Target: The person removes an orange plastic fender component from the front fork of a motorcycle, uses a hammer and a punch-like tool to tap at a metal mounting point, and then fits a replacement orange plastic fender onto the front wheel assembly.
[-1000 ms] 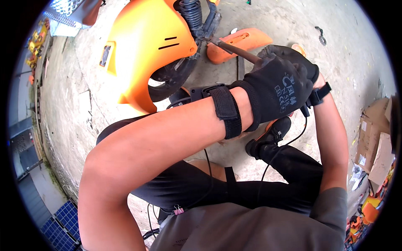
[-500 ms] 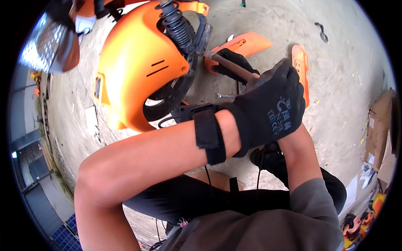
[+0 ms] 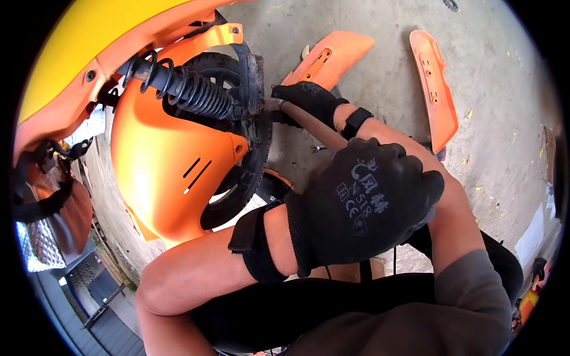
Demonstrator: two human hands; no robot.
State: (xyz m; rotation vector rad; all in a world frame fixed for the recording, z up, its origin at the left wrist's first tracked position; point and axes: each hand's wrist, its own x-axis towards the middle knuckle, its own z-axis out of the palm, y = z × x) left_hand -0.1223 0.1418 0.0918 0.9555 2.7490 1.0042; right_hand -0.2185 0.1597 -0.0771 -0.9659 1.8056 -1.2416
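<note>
My left hand (image 3: 368, 204), in a black work glove, is closed around the near end of a rusty metal bar (image 3: 312, 126). The bar slants up and left to the dark metal bracket (image 3: 256, 83) beside the wheel. There my right hand (image 3: 312, 99), gloved too, curls around the bar's far end; some of its fingers are hidden behind the bar. Whatever the bar's tip engages is covered. A black coil-spring shock absorber (image 3: 193, 92) runs down to this bracket. The orange fender (image 3: 157, 157) wraps over the black tyre (image 3: 258, 169).
Two loose orange plastic covers (image 3: 341, 56) (image 3: 436, 89) lie on the concrete floor past my right arm. A small wrench (image 3: 318, 148) lies below the bar. Yellow and orange bodywork (image 3: 77, 59) overhangs at upper left.
My head view has shifted closer to the wheel, bringing the yellow bodywork into sight. Both hands stay on the bar, the left now lower in view and farther from the right.
</note>
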